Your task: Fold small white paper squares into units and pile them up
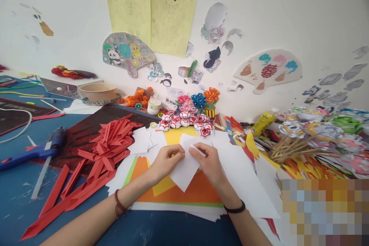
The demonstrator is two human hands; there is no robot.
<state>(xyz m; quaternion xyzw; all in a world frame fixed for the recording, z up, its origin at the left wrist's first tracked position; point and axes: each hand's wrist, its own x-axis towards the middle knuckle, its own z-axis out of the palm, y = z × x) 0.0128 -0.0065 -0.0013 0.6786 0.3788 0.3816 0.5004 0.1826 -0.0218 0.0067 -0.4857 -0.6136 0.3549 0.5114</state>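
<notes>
My left hand (165, 161) and my right hand (208, 162) both pinch a white sheet of paper (183, 173) at its upper edge, where a fold stands up between my fingers. The sheet's lower corner points toward me. It lies over a stack of orange (198, 192), yellow and white sheets on the blue table (17, 207). Each wrist wears a dark band.
A pile of folded red paper strips (106, 146) lies to the left, with a blue glue gun (37, 150) beyond it. Red-and-white paper flowers (184, 121) sit behind the stack. Wooden sticks (288, 148) and colourful paper scraps crowd the right. A bowl (98, 91) stands at the wall.
</notes>
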